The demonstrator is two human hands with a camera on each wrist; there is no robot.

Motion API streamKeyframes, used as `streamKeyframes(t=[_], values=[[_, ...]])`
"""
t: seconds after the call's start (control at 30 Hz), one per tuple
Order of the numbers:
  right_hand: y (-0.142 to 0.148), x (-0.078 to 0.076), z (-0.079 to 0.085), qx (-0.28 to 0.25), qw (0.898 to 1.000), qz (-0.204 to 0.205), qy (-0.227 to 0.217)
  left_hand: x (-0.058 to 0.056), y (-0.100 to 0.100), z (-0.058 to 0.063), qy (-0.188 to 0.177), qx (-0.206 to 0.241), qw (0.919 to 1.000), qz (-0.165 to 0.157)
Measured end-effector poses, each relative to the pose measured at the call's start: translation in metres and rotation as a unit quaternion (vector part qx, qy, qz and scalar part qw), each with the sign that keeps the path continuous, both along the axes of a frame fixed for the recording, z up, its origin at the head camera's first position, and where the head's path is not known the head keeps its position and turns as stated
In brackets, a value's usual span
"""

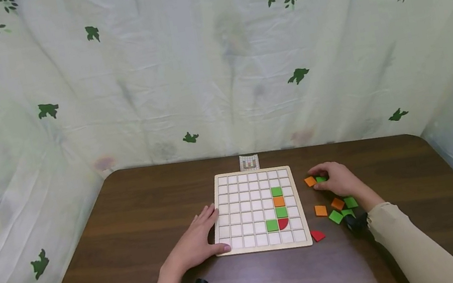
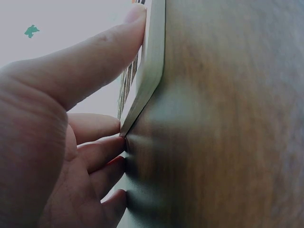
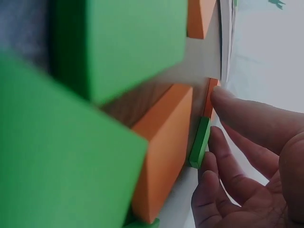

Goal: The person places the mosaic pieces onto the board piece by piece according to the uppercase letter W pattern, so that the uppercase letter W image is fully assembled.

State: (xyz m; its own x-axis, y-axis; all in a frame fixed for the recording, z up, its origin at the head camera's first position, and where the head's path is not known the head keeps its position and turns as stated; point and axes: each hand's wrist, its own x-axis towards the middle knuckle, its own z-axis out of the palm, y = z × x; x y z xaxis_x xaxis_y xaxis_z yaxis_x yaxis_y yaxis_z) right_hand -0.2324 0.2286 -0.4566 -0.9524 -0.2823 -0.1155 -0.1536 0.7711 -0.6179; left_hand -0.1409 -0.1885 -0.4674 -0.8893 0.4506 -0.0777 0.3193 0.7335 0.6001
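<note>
- One brown table (image 1: pixel 141 202).
- One grid board (image 1: pixel 246 217) on it, bearing three green squares (image 1: pixel 277 191), one orange square (image 1: pixel 279 201) and one red quarter-round (image 1: pixel 284 223).
- Left hand (image 1: pixel 196 240): fingers nearly straight along the board's left edge, thumb on its near-left corner.
- Right hand (image 1: pixel 339 179), right of the board: fingers and thumb curled round a green tile (image 1: pixel 321 179) beside an orange tile (image 1: pixel 310 181).
- One card (image 1: pixel 249 162) at the board's far edge; print too small to read.
- Loose pieces to the right, these two included: four green, three orange, one red.
</note>
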Motion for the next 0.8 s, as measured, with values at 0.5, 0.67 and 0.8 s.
streamKeyframes(t=[0.5,0.67,0.8], values=[[-0.0001,-0.0083,-0.0017,0.038,0.999,0.018,-0.004,0.0007,0.0013,0.0030,-0.002,-0.002,1.0000,0.001],[-0.0011,-0.0069,-0.0016,0.044,0.999,0.017,-0.002,0.0008,0.0010,0.0028,0.001,-0.002,1.0000,0.001],[-0.0020,-0.0054,-0.0012,0.052,0.998,0.020,0.006,0.0014,0.0011,0.0030,-0.001,-0.002,1.0000,0.001]])
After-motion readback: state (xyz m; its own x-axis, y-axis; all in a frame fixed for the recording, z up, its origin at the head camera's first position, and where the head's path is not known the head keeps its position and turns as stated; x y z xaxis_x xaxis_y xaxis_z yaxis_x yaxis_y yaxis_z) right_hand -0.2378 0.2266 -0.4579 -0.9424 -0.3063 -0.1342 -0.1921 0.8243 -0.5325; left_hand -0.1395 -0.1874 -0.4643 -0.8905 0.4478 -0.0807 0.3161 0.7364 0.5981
